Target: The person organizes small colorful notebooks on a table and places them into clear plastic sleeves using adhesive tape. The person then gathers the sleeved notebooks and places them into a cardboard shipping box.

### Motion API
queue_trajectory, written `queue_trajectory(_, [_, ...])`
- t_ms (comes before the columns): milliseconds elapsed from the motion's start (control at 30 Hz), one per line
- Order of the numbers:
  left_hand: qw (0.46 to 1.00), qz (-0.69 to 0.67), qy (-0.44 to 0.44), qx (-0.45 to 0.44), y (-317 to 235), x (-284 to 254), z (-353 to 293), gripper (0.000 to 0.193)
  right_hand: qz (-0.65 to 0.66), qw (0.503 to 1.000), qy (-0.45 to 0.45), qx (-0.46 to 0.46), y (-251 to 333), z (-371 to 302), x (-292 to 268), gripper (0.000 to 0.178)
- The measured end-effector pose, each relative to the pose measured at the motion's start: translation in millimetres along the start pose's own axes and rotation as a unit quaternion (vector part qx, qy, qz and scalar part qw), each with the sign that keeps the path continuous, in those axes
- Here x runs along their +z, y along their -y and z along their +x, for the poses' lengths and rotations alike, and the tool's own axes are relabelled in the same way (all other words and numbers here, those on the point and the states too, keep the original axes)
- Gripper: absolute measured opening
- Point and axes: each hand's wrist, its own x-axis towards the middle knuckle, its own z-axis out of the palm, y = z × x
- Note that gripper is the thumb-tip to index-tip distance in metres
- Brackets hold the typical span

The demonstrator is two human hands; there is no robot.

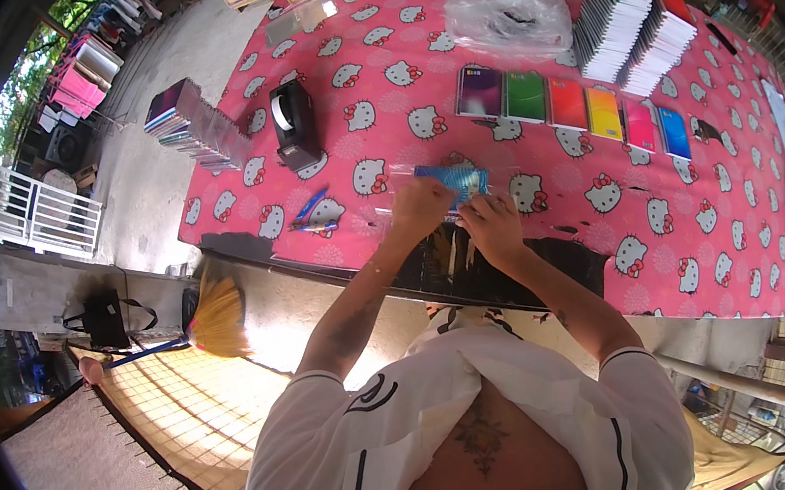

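Observation:
A small blue patterned packet (459, 178) lies at the table's near side, with clear plastic showing around it. My left hand (422, 205) is closed over its left end, the fingers curled; what they pinch is hidden. At the packet's near edge, my right hand (491, 219) has its fingers bent and pressed onto it. To the left of my hands lie blue pens (314, 212) on the tablecloth. A black tape dispenser (294, 124) stands beyond them.
The pink tablecloth (603, 189) has a dark torn patch at the near edge. Coloured notebooks (566, 104) lie in a row at right, before tall notebook stacks (612, 21). Plastic bags (509, 19) lie behind. Another stack (194, 124) sits at the left edge; a broom (217, 318) is below.

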Motion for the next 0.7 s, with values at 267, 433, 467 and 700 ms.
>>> queue_trajectory(267, [0.973, 0.201, 0.088, -0.078, -7, 3, -17, 0.047, 0.009, 1.000, 0.018, -0.005, 0, 8, -22, 0.043])
queue_trajectory(433, [0.950, 0.228, -0.102, 0.187, -7, 26, -63, 0.037, 0.063, 0.996, 0.053, 0.022, -43, 41, 3, 0.044])
queue_trajectory(467, [0.926, 0.209, -0.160, 0.271, -8, 36, -59, 0.037, 0.085, 0.996, 0.029, 0.018, -63, 54, 10, 0.045])
queue_trajectory(700, [0.964, -0.195, -0.158, 0.086, -1, -3, -25, 0.024, 0.496, 0.665, 0.433, 0.354, -112, 99, -30, 0.102])
